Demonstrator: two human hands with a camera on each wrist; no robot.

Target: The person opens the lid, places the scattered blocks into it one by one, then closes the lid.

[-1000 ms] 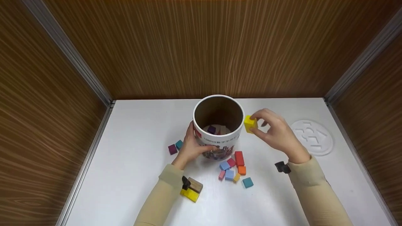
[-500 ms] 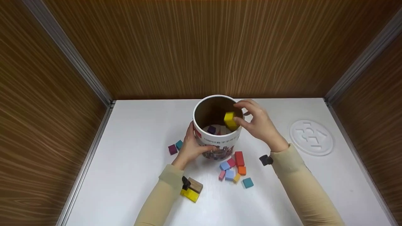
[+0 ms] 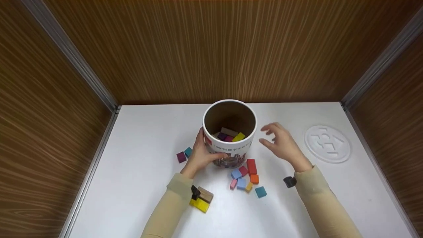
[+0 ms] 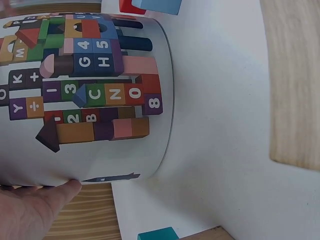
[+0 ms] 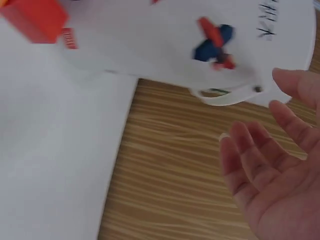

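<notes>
A few blocks (image 3: 229, 136) lay in the tub (image 3: 229, 149), gripped by the left hand (image 3: 200, 155); the right hand (image 3: 281, 144) was empty, fingers loose, and over a dozen blocks (image 3: 246, 176) remained near the table's (image 3: 138, 185) front edge.

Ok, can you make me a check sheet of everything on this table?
Surface: white table, bare patches between the blocks.
Job's things: round tub standing upright and open; yellow block lies inside with purple and pink ones.
Clutter: loose blocks in front of the tub; two more to its left; yellow and brown blocks by the left sleeve; white lid at the right.
Hands: left hand holds the tub's side; right hand empty, fingers loose, beside the tub.
Cables: nothing seen.
Surroundings: wooden walls on three sides.
</notes>
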